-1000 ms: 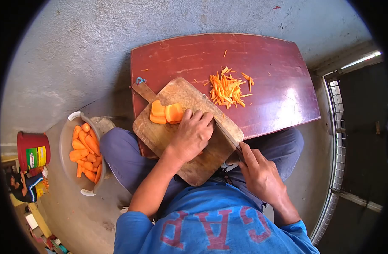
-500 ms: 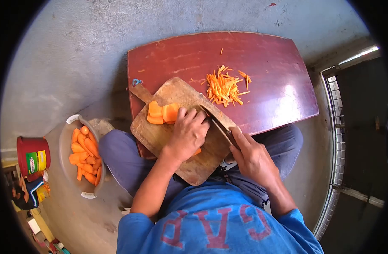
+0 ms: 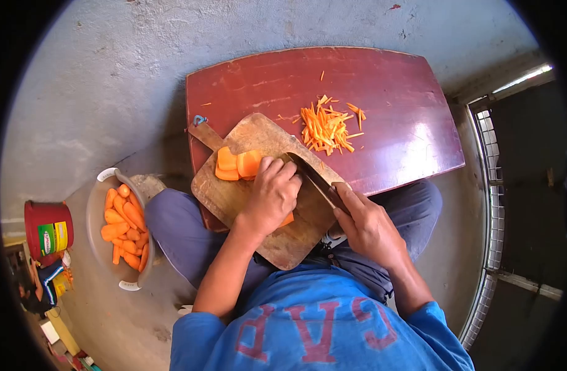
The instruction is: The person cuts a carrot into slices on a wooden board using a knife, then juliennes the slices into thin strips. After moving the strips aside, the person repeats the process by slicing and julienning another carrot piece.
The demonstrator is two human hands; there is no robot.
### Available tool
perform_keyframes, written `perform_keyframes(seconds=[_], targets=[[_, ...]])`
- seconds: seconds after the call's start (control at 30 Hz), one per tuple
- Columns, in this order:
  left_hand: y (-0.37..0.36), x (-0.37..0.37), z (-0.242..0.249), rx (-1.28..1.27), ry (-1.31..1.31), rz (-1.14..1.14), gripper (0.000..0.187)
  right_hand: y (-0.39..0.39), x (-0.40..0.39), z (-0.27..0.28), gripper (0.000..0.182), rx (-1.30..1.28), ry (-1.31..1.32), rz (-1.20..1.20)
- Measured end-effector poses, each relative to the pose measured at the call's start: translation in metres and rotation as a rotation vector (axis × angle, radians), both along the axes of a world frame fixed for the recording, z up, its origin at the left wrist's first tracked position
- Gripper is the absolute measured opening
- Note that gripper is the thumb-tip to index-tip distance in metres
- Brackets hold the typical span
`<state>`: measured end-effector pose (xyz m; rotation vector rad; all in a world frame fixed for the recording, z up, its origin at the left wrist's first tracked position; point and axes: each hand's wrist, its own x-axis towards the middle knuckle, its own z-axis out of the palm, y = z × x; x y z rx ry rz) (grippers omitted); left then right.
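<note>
My right hand [image 3: 371, 227] is closed round the handle of a dark-bladed knife [image 3: 312, 175], its blade slanting up and left over the wooden cutting board [image 3: 231, 201]. Close beside the blade, my left hand [image 3: 274, 193] presses down on the board with curled fingers, on a carrot piece [image 3: 287, 220] mostly hidden under the hand. Thick carrot slices [image 3: 238, 165] lie on the board just left of my fingers. Beyond the board, a pile of thin carrot strips [image 3: 325, 128] rests on the red table [image 3: 252, 86].
On the floor at left stands a basin [image 3: 96, 226] of whole carrots [image 3: 127, 222], with a red bucket [image 3: 39, 216] beside it. A person [image 3: 42, 284] is partly visible at far left. The board overhangs the table's near edge above my lap. A barred door frame [image 3: 492, 204] is at right.
The knife has shifted slightly left and turned, so more of its blade shows. My left hand has moved a little left. The slices and the strip pile look unchanged.
</note>
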<state>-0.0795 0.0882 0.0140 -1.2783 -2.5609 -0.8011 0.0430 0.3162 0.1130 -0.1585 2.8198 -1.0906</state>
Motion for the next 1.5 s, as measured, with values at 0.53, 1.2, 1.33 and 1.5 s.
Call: perform_keyframes(seconds=[0.53, 1.2, 1.33, 1.5], targets=[[-0.002, 0.002, 0.000, 0.037, -0.005, 0.009, 0.005, -0.003, 0.002, 0.001, 0.047, -0.001, 0.000, 0.018], [-0.024, -0.009, 0.007, 0.197, -0.094, 0.123, 0.004, 0.026, 0.004, -0.001, 0.045, -0.151, -0.051, 0.000], [-0.023, -0.007, 0.013, 0.218, -0.125, 0.112, 0.005, 0.050, -0.029, -0.020, 0.046, -0.172, -0.019, -0.121], [0.002, -0.022, 0.029, 0.381, -0.194, 0.100, 0.016, 0.057, -0.033, -0.001, 0.047, 0.117, 0.190, 0.008]])
